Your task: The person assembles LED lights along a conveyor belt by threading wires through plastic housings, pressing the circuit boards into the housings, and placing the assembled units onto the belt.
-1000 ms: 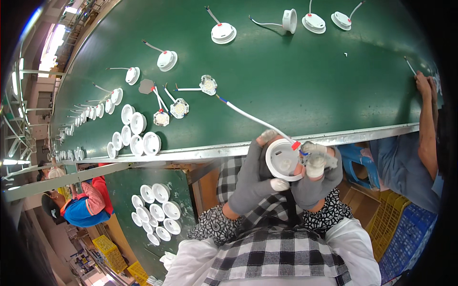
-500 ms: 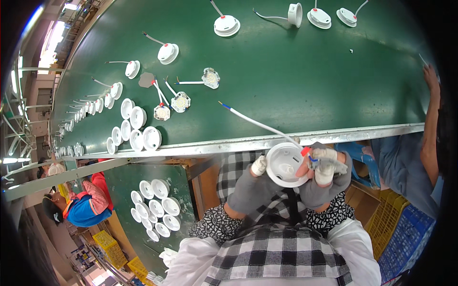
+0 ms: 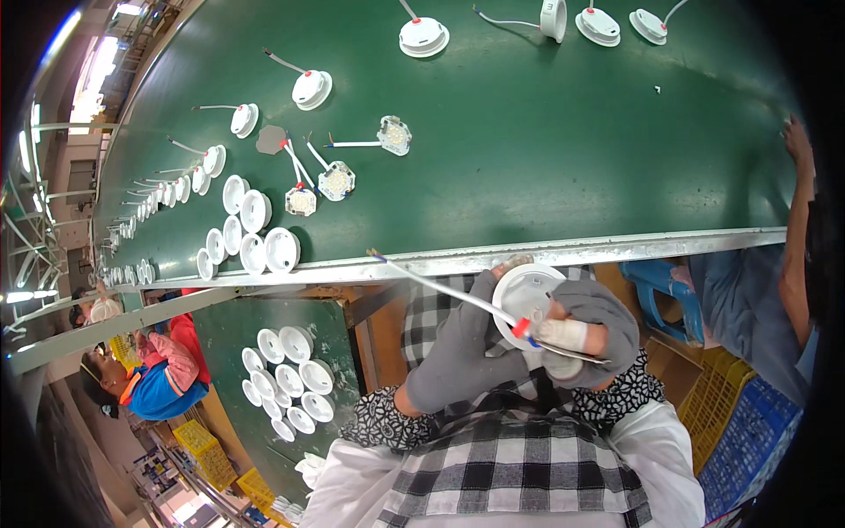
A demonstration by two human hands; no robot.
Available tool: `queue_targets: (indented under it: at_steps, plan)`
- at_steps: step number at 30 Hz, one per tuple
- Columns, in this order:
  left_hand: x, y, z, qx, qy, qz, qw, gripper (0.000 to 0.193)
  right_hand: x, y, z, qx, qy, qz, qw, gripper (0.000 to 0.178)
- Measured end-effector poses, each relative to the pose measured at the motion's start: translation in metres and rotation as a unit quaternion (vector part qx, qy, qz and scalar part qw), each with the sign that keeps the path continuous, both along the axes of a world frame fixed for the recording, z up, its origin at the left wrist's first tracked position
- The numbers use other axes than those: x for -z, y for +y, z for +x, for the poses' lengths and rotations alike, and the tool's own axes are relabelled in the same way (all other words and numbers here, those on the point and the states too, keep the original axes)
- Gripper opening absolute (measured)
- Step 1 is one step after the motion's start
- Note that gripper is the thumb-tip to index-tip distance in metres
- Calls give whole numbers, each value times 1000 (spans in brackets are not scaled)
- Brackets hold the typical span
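We have the white cup (image 3: 521, 297) in front of the body, just on our side of the metal edge (image 3: 616, 247) of the green table (image 3: 528, 167), its hollow face turned up toward us. Our left hand (image 3: 471, 356) wraps it from the left, with the fingertips spread past the upper-left rim and the lower part of the hand near the bottom rim; part of that grasp is hidden behind the cup. Our right hand (image 3: 570, 341) has its fingers curled in close together at the cup's lower right, around a thin plate (image 3: 583, 355) seen almost edge-on; how firmly they press, we cannot tell. The relation that counts, as we judge it, is between plate and hollow: the plate lies below and right of the cup's mouth, with the right hand nearer to it. From the red clip (image 3: 522, 328) beside the right fingers, the white cable (image 3: 449, 289) runs long and slanting to the upper left, across the cup's lower-left rim and over the left hand, its bared end above the metal edge.
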State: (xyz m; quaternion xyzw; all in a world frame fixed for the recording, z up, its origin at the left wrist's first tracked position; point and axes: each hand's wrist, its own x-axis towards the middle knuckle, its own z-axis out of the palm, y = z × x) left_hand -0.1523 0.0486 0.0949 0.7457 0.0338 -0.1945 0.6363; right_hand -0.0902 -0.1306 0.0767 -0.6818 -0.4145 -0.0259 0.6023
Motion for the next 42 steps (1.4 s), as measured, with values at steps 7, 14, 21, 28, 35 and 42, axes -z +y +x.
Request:
queue_targets:
  at_steps: [7,14,21,28,35,42]
  plan:
    - [15,30,-3,-97,-162,177,966,83,7,-61,-34,140,392,220,882,25]
    - [6,30,-12,-123,-129,203,963,78,-8,-51,-30,161,420,147,881,23]
    - [3,30,-14,-98,-161,208,960,80,-12,-37,-32,122,269,-15,955,24]
    - [-1,19,-12,4,-285,367,886,76,-17,2,-14,63,120,-146,980,20]
    - [6,17,-17,6,-240,210,948,85,-12,14,-15,51,129,-214,967,52]
    - [10,26,-17,72,-120,153,978,83,12,11,-19,14,114,-203,972,75]
